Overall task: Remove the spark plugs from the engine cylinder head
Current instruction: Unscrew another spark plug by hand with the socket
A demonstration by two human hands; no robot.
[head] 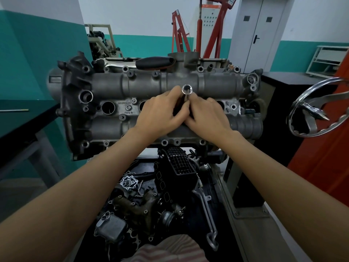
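Note:
The grey cylinder head lies across the middle of the head view on a stand. Round spark plug wells run along its centre; one open well shows at the left. A chrome socket tool stands upright in a well near the middle, its open end toward the camera. My left hand grips its dark shaft from the left. My right hand pinches the shaft from the right. Both hands hide that well and any plug in it.
A black-handled ratchet lies on the far edge of the head. A chrome wheel of the stand juts out at the right. Loose engine parts fill a tray below. A dark bench stands left, a red crane behind.

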